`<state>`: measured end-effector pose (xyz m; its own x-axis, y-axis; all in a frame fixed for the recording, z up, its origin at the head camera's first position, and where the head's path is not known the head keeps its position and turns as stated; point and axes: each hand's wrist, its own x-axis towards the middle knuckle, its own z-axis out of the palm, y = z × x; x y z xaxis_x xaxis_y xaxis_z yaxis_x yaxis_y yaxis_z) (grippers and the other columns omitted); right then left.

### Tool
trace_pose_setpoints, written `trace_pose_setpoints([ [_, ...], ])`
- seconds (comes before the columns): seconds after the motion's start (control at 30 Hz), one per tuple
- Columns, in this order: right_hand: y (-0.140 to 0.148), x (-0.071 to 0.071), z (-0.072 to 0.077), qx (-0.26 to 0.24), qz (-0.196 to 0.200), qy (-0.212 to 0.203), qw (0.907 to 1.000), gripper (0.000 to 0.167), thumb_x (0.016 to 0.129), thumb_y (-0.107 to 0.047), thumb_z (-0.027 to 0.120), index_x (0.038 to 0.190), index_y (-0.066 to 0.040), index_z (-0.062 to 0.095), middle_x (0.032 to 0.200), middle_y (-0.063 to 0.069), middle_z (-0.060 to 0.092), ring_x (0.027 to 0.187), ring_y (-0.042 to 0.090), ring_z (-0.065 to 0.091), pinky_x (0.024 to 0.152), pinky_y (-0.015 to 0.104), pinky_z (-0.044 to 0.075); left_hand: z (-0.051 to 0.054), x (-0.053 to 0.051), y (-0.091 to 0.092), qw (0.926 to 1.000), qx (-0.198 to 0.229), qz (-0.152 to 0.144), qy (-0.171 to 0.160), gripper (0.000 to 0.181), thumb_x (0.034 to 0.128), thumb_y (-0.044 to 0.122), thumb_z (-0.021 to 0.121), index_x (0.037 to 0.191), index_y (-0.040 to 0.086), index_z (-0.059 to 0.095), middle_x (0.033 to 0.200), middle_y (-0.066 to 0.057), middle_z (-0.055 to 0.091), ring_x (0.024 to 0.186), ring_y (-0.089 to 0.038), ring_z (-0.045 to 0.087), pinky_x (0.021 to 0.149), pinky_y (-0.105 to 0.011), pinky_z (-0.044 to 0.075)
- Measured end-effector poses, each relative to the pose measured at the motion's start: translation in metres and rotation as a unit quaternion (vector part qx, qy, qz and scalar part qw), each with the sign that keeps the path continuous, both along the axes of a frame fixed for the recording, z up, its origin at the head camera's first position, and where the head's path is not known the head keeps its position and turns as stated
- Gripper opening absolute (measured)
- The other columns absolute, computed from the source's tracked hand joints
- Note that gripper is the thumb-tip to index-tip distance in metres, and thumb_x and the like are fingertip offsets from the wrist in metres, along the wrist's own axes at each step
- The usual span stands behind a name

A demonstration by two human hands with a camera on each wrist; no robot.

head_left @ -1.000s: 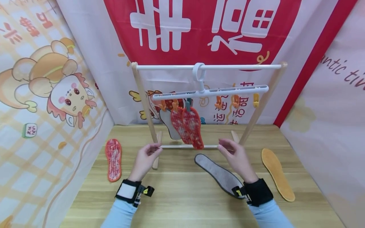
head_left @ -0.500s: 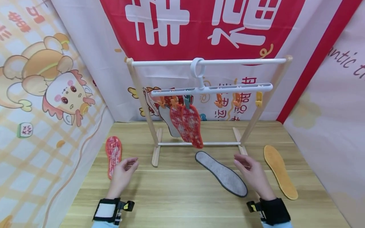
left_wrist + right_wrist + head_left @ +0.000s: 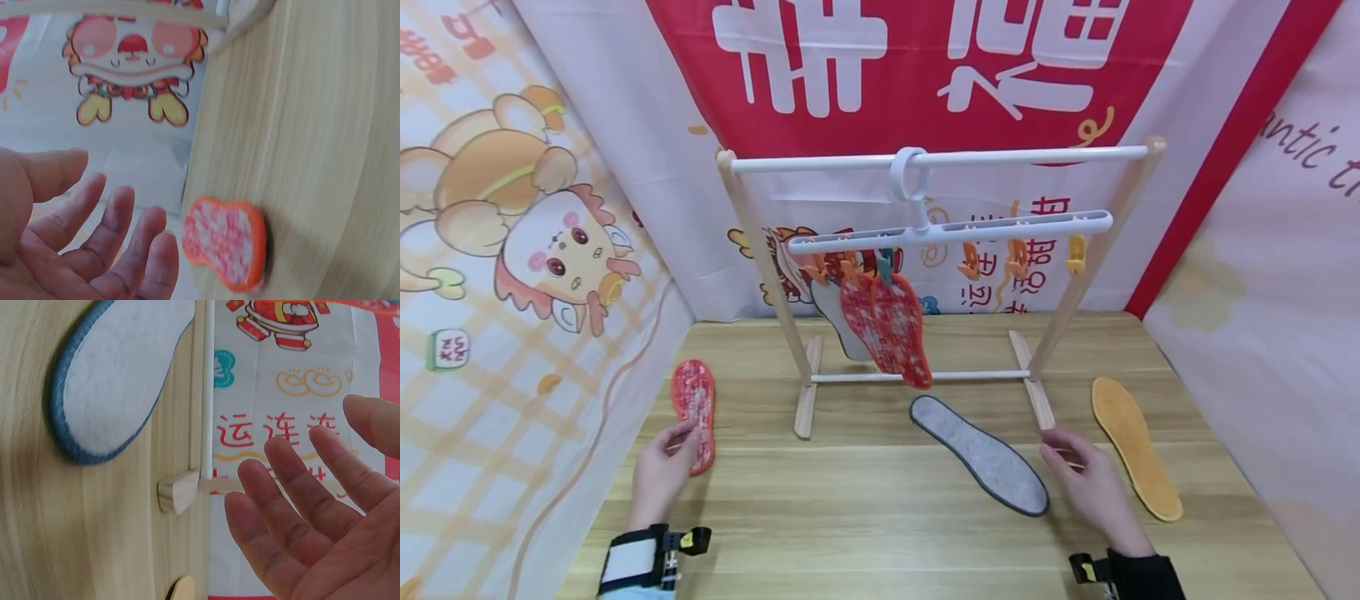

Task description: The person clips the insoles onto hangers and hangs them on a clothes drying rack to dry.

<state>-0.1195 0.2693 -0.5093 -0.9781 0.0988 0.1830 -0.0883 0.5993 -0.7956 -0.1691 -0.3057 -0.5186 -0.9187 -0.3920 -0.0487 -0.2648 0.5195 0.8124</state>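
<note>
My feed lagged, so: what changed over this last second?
The left hand and right hand let go of the wooden rack's white lower rod and drew back, apart: left toward the flat red-and-white insole, right toward the tan insole. White plastic hanger and all insoles stayed put.

The left hand [image 3: 75, 262] is showing its palm side, fingers slightly bent, apart from a red-and-white insole [image 3: 219, 244] with an orange rim. The insole is lying on the wood-grained worktop [image 3: 312, 137], near the edge bordering a printed sheet [image 3: 144, 150]. There, a cartoon animal [image 3: 132, 69] is showing yellow feet. A pale bar [image 3: 112, 9] is crossing before the sheet, towards a blurred piece [image 3: 244, 22] near the same edge.
</note>
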Motion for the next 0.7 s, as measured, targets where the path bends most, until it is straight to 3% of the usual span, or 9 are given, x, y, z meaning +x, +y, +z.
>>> trace_pose_setpoints([
  [0.13, 0.006, 0.003, -0.002, 0.000, -0.007, 0.001, 1.0000, 0.029, 0.098, -0.019, 0.064, 0.121, 0.000, 0.067, 0.118, 0.016, 0.068, 0.097, 0.010, 0.065, 0.079, 0.015, 0.050, -0.003, -0.016, -0.016, 0.9996, 0.010, 0.002, -0.025, 0.054, 0.1028, 0.037, 0.051, 0.142, -0.001, 0.048, 0.134, -0.027, 0.053, 0.120, -0.038, 0.052, 0.086, -0.035, 0.050],
  [0.27, 0.010, 0.006, -0.001, 0.008, -0.020, -0.017, 0.9996, 0.033, 0.099, -0.023, 0.063, 0.124, -0.002, 0.065, 0.119, 0.014, 0.068, 0.098, 0.011, 0.064, 0.080, 0.016, 0.050, -0.009, -0.041, -0.029, 0.9975, 0.029, 0.013, -0.063, 0.063, 0.1028, 0.038, 0.050, 0.149, -0.002, 0.036, 0.142, -0.033, 0.042, 0.125, -0.045, 0.045, 0.094, -0.054, 0.046],
  [0.47, 0.013, 0.009, 0.003, 0.016, -0.034, -0.027, 0.9989, 0.032, 0.099, -0.024, 0.063, 0.123, -0.004, 0.066, 0.116, 0.012, 0.069, 0.099, 0.016, 0.065, 0.079, 0.020, 0.052, -0.019, -0.079, -0.046, 0.9938, 0.010, -0.003, -0.111, 0.066, 0.1032, 0.035, 0.048, 0.151, -0.006, 0.028, 0.142, -0.037, 0.037, 0.125, -0.048, 0.043, 0.098, -0.057, 0.043],
  [0.7, 0.015, 0.012, 0.003, 0.028, -0.037, 0.000, 0.9989, 0.027, 0.098, -0.020, 0.064, 0.120, -0.004, 0.068, 0.111, 0.010, 0.071, 0.096, 0.012, 0.065, 0.079, 0.019, 0.052, -0.024, -0.113, -0.055, 0.9890, -0.037, -0.019, -0.142, 0.069, 0.1012, 0.029, 0.051, 0.149, -0.013, 0.023, 0.145, -0.040, 0.030, 0.133, -0.053, 0.032, 0.108, -0.060, 0.032],
])
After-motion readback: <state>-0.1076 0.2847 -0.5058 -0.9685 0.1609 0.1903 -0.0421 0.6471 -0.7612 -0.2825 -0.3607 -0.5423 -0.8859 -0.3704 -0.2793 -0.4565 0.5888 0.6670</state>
